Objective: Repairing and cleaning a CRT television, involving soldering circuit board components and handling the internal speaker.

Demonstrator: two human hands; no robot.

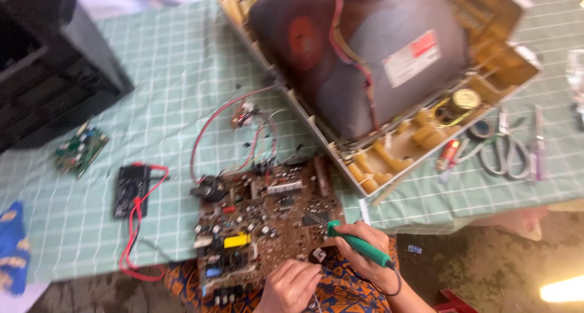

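A: Status of the hands?

B: Right hand (365,252) is closed around a green soldering iron (359,246), tip on the brown circuit board (261,228). Left hand (291,284) is curled at the board's near edge; whether it pinches anything cannot be told.

A: Technique?

B: Brace the wrist and touch only one joint.

A: Clearance?

B: The board overhangs the table edge (91,270). The black multimeter (131,190) lies left; the open television chassis (389,76) crowds beyond.

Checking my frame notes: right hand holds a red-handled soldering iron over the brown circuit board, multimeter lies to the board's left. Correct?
Not quite: the head view shows the soldering iron in the right hand has a green handle, not red. The rest stands: it is over the brown circuit board, with the multimeter to the board's left.
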